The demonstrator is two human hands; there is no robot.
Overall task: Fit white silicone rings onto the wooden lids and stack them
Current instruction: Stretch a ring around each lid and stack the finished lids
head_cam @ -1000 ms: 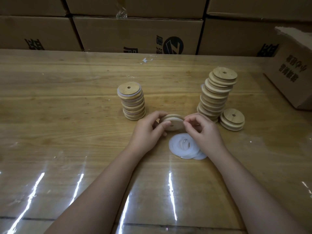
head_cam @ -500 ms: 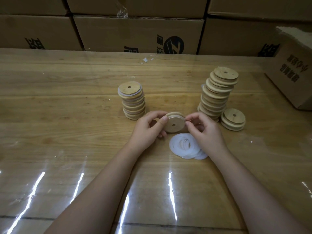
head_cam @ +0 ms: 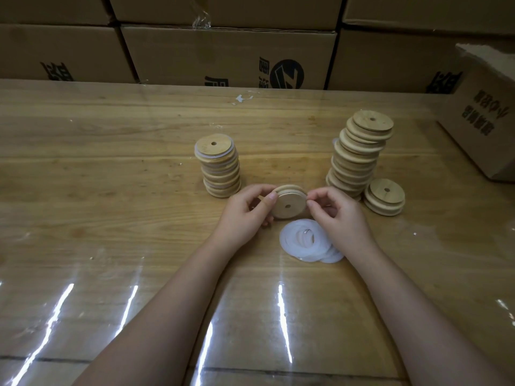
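Stacked round wooden lids with white rings fitted stand left of centre on the pale wooden worktop. Just right of them the left hand pinches a single round wooden lid by its rim, held above the worktop. The right hand pinches the opposite rim with curled fingers (a thin pale band runs round that edge). A loose pile of flat white silicone rings lies below. Further right come a tall leaning stack of bare lids and a short stack. The brown cardboard box at far right hides its contents. Since a second ago the held lid has turned its holed face toward the camera.
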